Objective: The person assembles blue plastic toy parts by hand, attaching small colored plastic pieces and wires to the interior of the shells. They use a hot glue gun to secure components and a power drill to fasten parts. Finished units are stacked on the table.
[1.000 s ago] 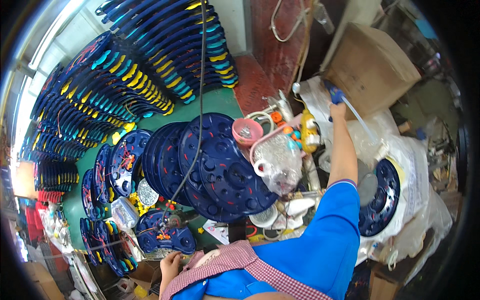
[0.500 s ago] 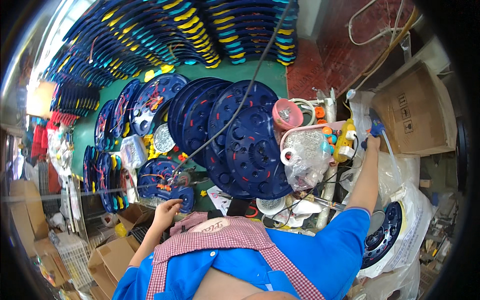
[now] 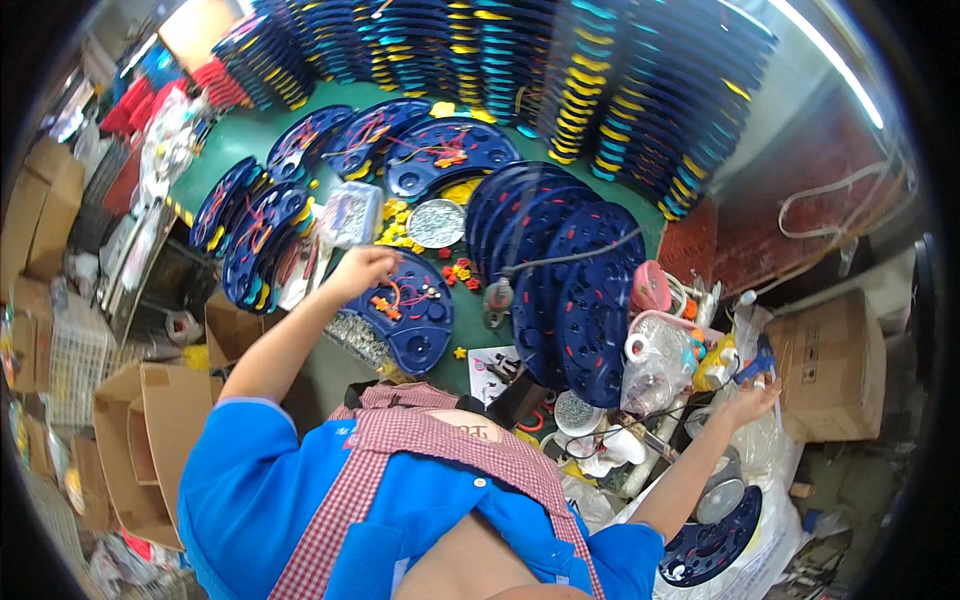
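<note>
A dark blue curved plastic panel (image 3: 415,345) with round recesses and orange-red wires lies at the near left of the table. My left hand (image 3: 362,272) is at its upper left edge, fingers curled together; anything between them is too small to make out. My right arm reaches far to the right. There my right hand (image 3: 750,400) is palm up with fingers apart, holding nothing, just below a blue glue gun (image 3: 757,362) beside a cardboard box (image 3: 828,365). A small bowl of silver screws (image 3: 437,223) and loose yellow pieces (image 3: 398,226) lie beyond the panel.
Overlapping dark blue panels (image 3: 600,300) stand right of centre, a hanging electric screwdriver (image 3: 497,300) before them. Wired panels (image 3: 450,150) and tall stacks (image 3: 480,60) line the back. A pink cup (image 3: 651,287) and a bagged tray of parts (image 3: 660,365) sit right. Open cartons (image 3: 150,440) stand left.
The view has turned to the right. My right hand has let go of the blue glue gun and opened. My left hand has moved from the panel's near edge to its upper left edge.
</note>
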Demonstrator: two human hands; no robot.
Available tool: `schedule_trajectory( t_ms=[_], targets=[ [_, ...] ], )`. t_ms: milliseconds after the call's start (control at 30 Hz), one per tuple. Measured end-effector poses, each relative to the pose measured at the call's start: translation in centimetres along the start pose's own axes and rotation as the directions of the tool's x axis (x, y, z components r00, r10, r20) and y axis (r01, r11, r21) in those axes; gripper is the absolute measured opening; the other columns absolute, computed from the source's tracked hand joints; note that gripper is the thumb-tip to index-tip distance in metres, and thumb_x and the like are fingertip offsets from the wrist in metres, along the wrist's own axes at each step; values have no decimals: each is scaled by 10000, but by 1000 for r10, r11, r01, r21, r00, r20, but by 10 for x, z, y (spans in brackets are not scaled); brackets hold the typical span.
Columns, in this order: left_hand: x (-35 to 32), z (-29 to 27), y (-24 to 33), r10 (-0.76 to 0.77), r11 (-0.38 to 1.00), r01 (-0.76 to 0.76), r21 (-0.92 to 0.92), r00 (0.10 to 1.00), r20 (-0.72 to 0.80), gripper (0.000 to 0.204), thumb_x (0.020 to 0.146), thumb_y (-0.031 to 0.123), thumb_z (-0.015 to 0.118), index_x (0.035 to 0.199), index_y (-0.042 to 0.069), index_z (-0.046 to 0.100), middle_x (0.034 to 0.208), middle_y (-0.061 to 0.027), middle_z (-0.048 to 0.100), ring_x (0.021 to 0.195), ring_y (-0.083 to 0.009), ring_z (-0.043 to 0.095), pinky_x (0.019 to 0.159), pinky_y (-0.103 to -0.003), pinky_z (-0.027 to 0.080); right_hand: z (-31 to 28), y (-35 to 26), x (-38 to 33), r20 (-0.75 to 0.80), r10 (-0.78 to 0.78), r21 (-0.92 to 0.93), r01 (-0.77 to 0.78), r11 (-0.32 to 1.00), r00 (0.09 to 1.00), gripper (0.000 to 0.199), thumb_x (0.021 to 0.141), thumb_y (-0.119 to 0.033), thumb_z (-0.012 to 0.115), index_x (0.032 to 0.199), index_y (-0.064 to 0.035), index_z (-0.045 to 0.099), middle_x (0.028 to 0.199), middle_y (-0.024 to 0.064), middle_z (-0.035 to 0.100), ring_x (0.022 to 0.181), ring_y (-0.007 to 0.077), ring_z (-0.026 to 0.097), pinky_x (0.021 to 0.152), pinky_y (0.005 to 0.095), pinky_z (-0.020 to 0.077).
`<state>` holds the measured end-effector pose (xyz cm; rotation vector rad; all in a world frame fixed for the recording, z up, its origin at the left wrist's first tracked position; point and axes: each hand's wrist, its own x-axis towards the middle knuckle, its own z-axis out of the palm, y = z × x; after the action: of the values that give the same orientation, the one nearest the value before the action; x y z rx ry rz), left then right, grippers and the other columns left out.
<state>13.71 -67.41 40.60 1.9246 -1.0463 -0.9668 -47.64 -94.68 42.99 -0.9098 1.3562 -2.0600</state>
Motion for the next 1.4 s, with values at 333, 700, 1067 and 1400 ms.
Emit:
schedule_trajectory(
  t_ms=[333, 700, 1067, 1400],
  targets=[
    [-29, -184, -85, 222, 962, -273, 30, 709, -669, 210, 869, 77, 594, 1053, 32, 684, 911, -72, 695, 778, -146, 634, 719, -265, 490, 109, -144, -272, 504, -610, 249, 573, 781, 611, 205, 937, -103, 455, 1010, 79, 514, 726, 136, 546, 618, 193, 504, 600, 315, 443],
    [-111, -259, -342, -463, 876, 406, -263, 548, -696, 511, 883, 118, 567, 1358, 2, 416, 1233, -185, 587, 1121, -248, 582, 959, -342, 434, 341, -14, -658, 797, 583, -601, -302, 740, -157, 476, 897, -155, 583, 1327, 6, 458, 1178, 125, 585, 942, 179, 612, 698, 274, 509],
    [-124, -250, -341, -457, 859, 447, -248, 456, -763, 619, 836, 17, 504, 1427, 65, 327, 1242, -172, 521, 1121, -339, 545, 987, -373, 411, 398, 85, -838, 620, 730, -783, -180, 595, -287, 833, 819, -419, 681, 1431, -115, 205, 1406, 135, 369, 1289, 276, 378, 991, 472, 374],
    [-135, -232, -330, -398, 864, -34, -503, 566, -722, 849, 650, -45, 451, 1452, 23, 183, 1421, -149, 318, 1335, -246, 337, 1103, -339, 267, 394, 106, -866, 647, 683, -752, -134, 646, -338, 497, 823, -116, 549, 1281, -60, 367, 1087, 115, 586, 862, 226, 646, 666, 378, 578]
  ],
)
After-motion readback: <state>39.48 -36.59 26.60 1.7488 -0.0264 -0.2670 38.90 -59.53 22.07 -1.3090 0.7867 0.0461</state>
